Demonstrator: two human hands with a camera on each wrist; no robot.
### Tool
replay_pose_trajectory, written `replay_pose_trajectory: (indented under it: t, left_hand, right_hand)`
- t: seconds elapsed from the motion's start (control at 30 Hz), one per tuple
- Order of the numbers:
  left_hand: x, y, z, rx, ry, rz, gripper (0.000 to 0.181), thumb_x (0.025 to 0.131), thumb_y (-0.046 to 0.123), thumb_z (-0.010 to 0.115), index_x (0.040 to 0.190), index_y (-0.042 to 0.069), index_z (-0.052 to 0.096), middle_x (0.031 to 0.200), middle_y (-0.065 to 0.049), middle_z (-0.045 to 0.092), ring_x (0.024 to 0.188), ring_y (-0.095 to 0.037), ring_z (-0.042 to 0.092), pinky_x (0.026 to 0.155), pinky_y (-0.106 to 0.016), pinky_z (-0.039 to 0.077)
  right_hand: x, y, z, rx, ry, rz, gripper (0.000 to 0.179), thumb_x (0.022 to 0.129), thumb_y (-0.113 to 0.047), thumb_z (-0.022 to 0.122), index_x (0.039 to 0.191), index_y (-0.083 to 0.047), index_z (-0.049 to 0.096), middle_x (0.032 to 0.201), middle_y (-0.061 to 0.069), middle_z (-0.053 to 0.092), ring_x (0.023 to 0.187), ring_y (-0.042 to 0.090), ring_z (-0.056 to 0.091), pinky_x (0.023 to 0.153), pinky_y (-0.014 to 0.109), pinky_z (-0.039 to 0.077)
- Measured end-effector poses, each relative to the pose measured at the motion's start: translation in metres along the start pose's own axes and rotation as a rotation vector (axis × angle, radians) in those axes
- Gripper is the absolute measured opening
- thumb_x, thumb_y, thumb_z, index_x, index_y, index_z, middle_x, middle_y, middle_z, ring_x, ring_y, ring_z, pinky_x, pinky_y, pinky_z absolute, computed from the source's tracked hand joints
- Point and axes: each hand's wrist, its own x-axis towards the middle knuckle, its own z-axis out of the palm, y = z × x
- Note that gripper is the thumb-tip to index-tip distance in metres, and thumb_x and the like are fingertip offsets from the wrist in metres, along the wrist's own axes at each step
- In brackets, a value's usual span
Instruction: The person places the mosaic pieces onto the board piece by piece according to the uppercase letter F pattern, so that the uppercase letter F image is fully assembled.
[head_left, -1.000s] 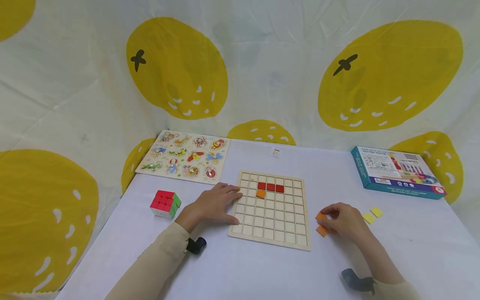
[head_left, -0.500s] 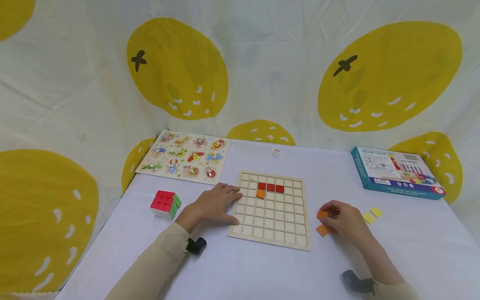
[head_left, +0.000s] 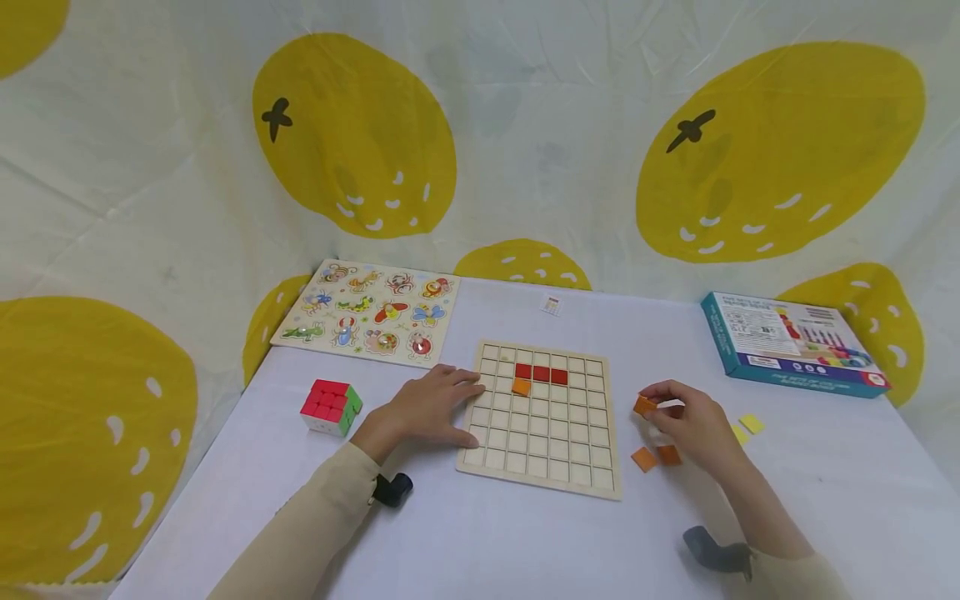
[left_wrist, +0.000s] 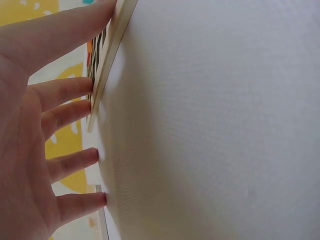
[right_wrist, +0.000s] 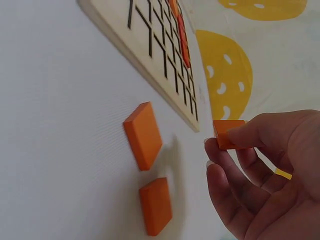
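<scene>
My right hand (head_left: 693, 425) pinches an orange square tile (right_wrist: 228, 133) between thumb and fingers, raised over the table right of the wooden grid board (head_left: 537, 492). Below it, two more orange tiles lie on the cloth, a near one (head_left: 643, 459) and another (head_left: 669, 455) beside it. My left hand (head_left: 427, 408) rests at the board's left edge, fingers spread, with thumb and some fingertips touching the rim. On the board, three red tiles (head_left: 541, 374) sit in a row, and one orange tile (head_left: 521, 387) lies slightly askew under the leftmost red one.
Two yellow tiles (head_left: 752, 424) lie right of my right hand, one partly hidden by it. A red-topped puzzle cube (head_left: 327, 407) stands left of my left hand. Behind are an insect peg puzzle (head_left: 367, 312), a small printed card (head_left: 551, 305) and a teal box (head_left: 795, 346).
My right hand has lifted an orange tile slightly up and away from the others, uncovering a second orange tile on the cloth. The left hand stays put.
</scene>
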Motion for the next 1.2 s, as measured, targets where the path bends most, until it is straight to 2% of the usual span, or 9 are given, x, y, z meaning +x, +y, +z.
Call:
replay_pose_trajectory:
  t: [0.13,0.33,0.47,0.67,0.87,1.0,1.2]
  left_hand:
    - [0.000,0.000,0.001,0.000,0.000,-0.003,0.082,0.081,0.061,0.076,0.151,0.027,0.050,0.163,0.004,0.042,0.150,-0.027,0.037,0.105,-0.060,0.049]
    - [0.000,-0.001,0.002,0.000,0.005,-0.001,0.082,0.081,0.061,0.076,0.151,0.027,0.051,0.163,0.004,0.043,0.150,-0.027,0.037,0.104,-0.061,0.049]
    - [0.000,-0.002,0.004,0.002,0.009,-0.002,0.082,0.081,0.061,0.076,0.151,0.027,0.051,0.162,0.004,0.043,0.150,-0.026,0.037,0.104,-0.061,0.049]
    - [0.000,-0.004,0.006,0.006,0.010,0.002,0.082,0.081,0.062,0.075,0.151,0.027,0.050,0.163,0.004,0.042,0.150,-0.027,0.037,0.103,-0.061,0.049]
    - [0.001,-0.005,0.006,0.004,0.015,0.011,0.082,0.081,0.062,0.075,0.151,0.027,0.050,0.163,0.004,0.042,0.151,-0.028,0.037,0.104,-0.060,0.049]
    - [0.000,-0.004,0.005,0.009,0.016,0.013,0.082,0.081,0.061,0.075,0.151,0.026,0.051,0.163,0.004,0.042,0.150,-0.028,0.037,0.104,-0.059,0.049]
    - [0.000,-0.003,0.003,0.009,0.019,0.015,0.082,0.081,0.061,0.076,0.151,0.026,0.051,0.162,0.004,0.043,0.150,-0.027,0.038,0.102,-0.060,0.050]
  right_hand:
    - [0.002,-0.010,-0.001,-0.008,0.011,-0.018,0.031,0.096,-0.015,0.066,0.125,-0.005,0.063,0.130,0.022,0.063,0.103,0.028,0.064,0.071,0.014,0.055]
    - [0.008,-0.025,-0.001,-0.033,0.027,-0.053,0.029,0.095,-0.017,0.068,0.123,-0.008,0.070,0.129,0.021,0.067,0.098,0.025,0.066,0.067,0.019,0.055]
    - [0.013,-0.037,0.001,-0.048,0.021,-0.069,0.031,0.094,-0.018,0.072,0.124,-0.011,0.071,0.130,0.021,0.066,0.102,0.028,0.067,0.071,0.020,0.055]
    - [0.023,-0.052,0.013,-0.024,-0.010,-0.083,0.032,0.093,-0.017,0.074,0.124,-0.012,0.071,0.136,0.020,0.063,0.109,0.032,0.068,0.084,0.032,0.061]
    - [0.031,-0.064,0.031,-0.021,-0.036,-0.111,0.030,0.092,-0.016,0.075,0.121,-0.012,0.073,0.136,0.019,0.063,0.105,0.028,0.070,0.082,0.031,0.061]
    - [0.036,-0.070,0.045,-0.021,-0.059,-0.131,0.027,0.090,-0.015,0.076,0.117,-0.011,0.075,0.130,0.016,0.067,0.098,0.022,0.071,0.080,0.029,0.061]
    - [0.042,-0.078,0.066,0.007,-0.104,-0.185,0.024,0.085,-0.015,0.080,0.109,-0.010,0.078,0.109,0.010,0.077,0.091,0.016,0.072,0.076,0.026,0.056]
